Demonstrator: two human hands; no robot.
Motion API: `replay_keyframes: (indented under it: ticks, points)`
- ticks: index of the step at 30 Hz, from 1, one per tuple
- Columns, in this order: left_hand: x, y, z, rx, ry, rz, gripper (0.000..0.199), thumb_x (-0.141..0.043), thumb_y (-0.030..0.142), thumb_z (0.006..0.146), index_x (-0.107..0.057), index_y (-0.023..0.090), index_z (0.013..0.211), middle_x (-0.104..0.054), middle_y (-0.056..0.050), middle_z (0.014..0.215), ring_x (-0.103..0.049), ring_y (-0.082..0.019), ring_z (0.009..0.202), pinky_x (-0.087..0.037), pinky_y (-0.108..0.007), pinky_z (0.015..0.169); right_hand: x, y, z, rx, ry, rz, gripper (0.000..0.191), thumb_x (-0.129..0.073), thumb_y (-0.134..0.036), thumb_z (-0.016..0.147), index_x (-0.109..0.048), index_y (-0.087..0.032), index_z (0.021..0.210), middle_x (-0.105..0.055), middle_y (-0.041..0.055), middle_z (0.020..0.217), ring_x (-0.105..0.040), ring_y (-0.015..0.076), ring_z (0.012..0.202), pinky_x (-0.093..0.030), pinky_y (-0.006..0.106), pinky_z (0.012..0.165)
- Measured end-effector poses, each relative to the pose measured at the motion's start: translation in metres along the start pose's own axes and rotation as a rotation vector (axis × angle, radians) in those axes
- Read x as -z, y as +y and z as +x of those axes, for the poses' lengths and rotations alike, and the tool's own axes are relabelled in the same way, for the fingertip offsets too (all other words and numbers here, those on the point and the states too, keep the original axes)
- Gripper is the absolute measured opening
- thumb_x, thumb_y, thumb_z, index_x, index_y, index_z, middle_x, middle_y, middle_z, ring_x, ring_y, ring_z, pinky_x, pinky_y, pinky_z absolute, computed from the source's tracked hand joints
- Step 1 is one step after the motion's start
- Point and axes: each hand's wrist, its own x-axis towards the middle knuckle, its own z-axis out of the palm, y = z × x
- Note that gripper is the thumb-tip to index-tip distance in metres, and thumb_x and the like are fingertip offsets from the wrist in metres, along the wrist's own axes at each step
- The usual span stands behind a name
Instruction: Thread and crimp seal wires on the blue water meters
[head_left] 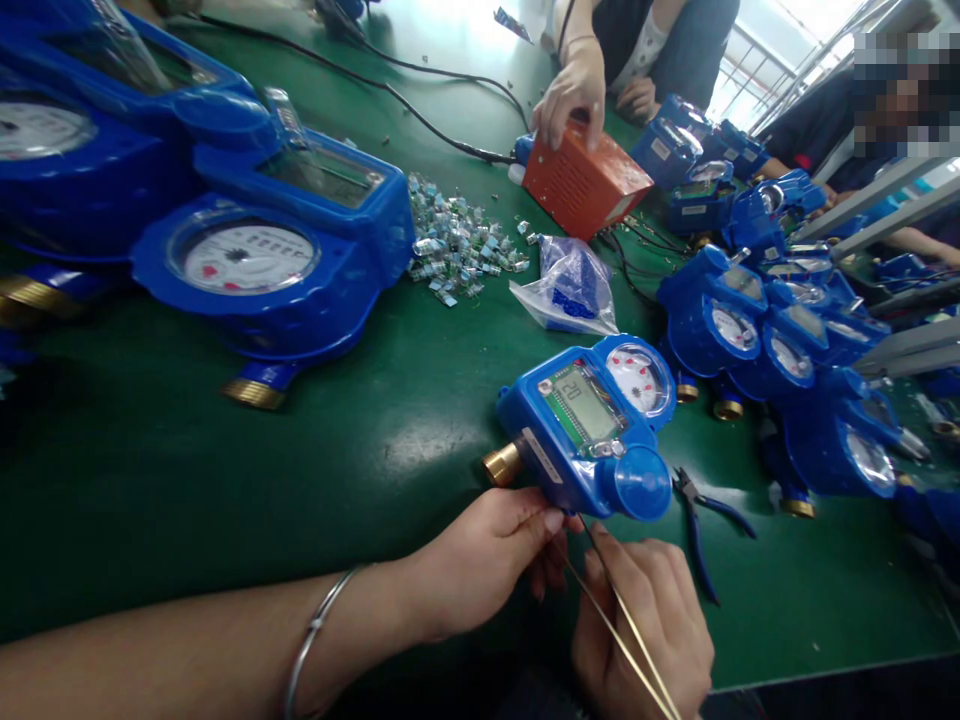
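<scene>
A blue water meter (577,425) lies in front of me, its display lit with digits and its round dial facing up. A brass pipe end (502,464) sticks out on its left. My left hand (487,560), with a silver bracelet (319,625), is closed in a pinch at the meter's near edge; what its fingertips hold is too small to make out. My right hand (649,620) is closed around a pair of gold tweezers (626,630). The tweezers' tips point to the same near edge, partly hidden by the left fingers.
Cutting pliers (701,515) lie right of the meter. Beyond it are a plastic bag (574,285) of blue bits, a pile of small parts (457,245) and an orange box (581,180) under a co-worker's hand (574,95). More meters stand left (300,230) and right (735,310).
</scene>
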Motion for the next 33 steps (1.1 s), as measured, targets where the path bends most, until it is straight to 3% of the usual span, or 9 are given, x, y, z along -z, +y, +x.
replay_keyframes:
  ticks: [4,9,17,24,27,33]
  points:
    - [0.000,0.003,0.000,0.009,0.003,0.021,0.032,-0.048,0.046,0.086,-0.052,0.014,0.082,-0.055,-0.002,0.067,-0.050,-0.013,0.054,-0.043,-0.025,0.051,-0.005,0.002,-0.004,0.012,0.014,-0.020,0.017,-0.053,-0.012,0.086,-0.057,-0.009,0.102,-0.057,0.0072,0.069,-0.051,0.0190,0.069,-0.039,0.033,0.063]
    - [0.000,0.002,-0.002,-0.028,0.007,0.008,0.036,-0.050,0.049,0.086,-0.053,0.014,0.080,-0.055,-0.002,0.064,-0.051,-0.013,0.053,-0.042,-0.024,0.050,-0.009,0.004,0.000,-0.083,0.034,0.118,0.014,-0.048,-0.013,0.088,-0.057,-0.011,0.099,-0.059,0.0065,0.075,-0.053,0.0161,0.069,-0.041,0.029,0.064]
    - [0.000,-0.004,0.001,0.006,0.000,0.025,0.030,-0.044,0.039,0.090,-0.052,0.012,0.080,-0.057,-0.005,0.066,-0.054,-0.014,0.056,-0.044,-0.025,0.052,-0.008,0.016,0.001,-0.419,-0.015,0.348,0.020,-0.046,-0.018,0.091,-0.057,-0.019,0.074,-0.057,-0.0019,0.065,-0.052,0.0092,0.058,-0.040,0.019,0.055]
    - [-0.002,0.004,0.002,0.017,0.012,-0.005,0.027,-0.047,0.038,0.088,-0.052,0.013,0.078,-0.055,-0.002,0.063,-0.053,-0.013,0.053,-0.043,-0.024,0.050,-0.020,0.027,-0.013,-0.765,-0.021,0.867,0.020,-0.050,-0.026,0.091,-0.059,-0.017,0.076,-0.060,-0.0017,0.066,-0.056,0.0094,0.059,-0.045,0.019,0.056]
    - [-0.001,0.003,0.002,0.029,0.014,-0.025,0.031,-0.048,0.042,0.088,-0.052,0.013,0.076,-0.056,-0.003,0.063,-0.053,-0.013,0.054,-0.043,-0.024,0.050,-0.027,0.030,-0.016,-0.805,-0.008,0.964,0.023,-0.049,-0.031,0.091,-0.057,-0.015,0.076,-0.060,-0.0003,0.066,-0.056,0.0103,0.058,-0.045,0.022,0.056]
    - [0.000,-0.003,0.002,0.026,0.011,-0.071,0.032,-0.050,0.044,0.088,-0.053,0.013,0.080,-0.056,-0.002,0.065,-0.054,-0.013,0.055,-0.043,-0.023,0.050,-0.032,0.031,-0.018,-0.744,-0.026,0.919,0.028,-0.044,-0.035,0.092,-0.054,-0.016,0.075,-0.058,0.0003,0.065,-0.053,0.0108,0.056,-0.043,0.023,0.053]
